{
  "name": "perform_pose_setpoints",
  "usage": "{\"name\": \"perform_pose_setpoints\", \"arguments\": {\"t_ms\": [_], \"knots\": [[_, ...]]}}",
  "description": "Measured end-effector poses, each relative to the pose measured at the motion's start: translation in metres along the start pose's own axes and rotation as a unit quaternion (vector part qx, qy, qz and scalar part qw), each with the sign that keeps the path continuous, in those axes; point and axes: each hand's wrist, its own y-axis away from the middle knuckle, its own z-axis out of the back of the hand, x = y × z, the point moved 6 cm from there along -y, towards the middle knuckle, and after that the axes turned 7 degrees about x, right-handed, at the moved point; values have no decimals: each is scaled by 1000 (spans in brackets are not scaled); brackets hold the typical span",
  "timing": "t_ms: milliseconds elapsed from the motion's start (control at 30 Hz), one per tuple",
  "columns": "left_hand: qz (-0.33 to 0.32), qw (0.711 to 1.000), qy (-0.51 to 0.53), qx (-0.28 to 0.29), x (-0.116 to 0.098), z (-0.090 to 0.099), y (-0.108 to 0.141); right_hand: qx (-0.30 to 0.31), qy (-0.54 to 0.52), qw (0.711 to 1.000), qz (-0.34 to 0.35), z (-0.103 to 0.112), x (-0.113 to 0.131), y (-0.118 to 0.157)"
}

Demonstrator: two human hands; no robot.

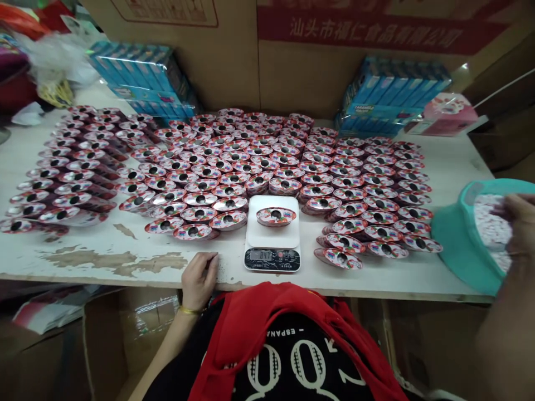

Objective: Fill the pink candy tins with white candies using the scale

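The left hand (199, 278) sits loosely curled on the front edge of the white table (104, 245), holding nothing. The right hand (520, 223) is well apart from it, at the right end of the table. Its fingers are in pink-and-white bits (491, 225) in a teal plastic tub (453, 245); I can't tell if they grip. Rows of oval foil packs (234, 167) stop near the front edge. One pack (273, 216) sits on a kitchen scale (272, 250) showing 047. Red Chinese words on the carton (376, 28) behind read 汕头市福仁食品有限公司.

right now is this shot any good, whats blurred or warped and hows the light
Head view: the right hand is blurred at the frame edge; the front table edge bows from wide-angle distortion; the light is fairly even, with small glints on the foil packs.
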Motion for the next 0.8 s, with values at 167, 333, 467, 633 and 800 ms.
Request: {"name": "perform_pose_setpoints", "arguments": {"t_ms": [167,333,467,633,800], "knots": [[-9,1000,-4,-8,3,-1,0,183,-94,978,-11,-139,115,73],[-15,1000,-1,-11,3,-1,2,435,-115,891,53,-254,160,151],[-20,1000,-1,-19,3,-1,3,439,-22,882,170,-278,158,165],[-24,999,-4,-25,3,-2,3,416,-5,882,222,-273,171,162],[-21,999,-7,-24,2,-3,2,381,-65,912,137,-254,174,146]]}}
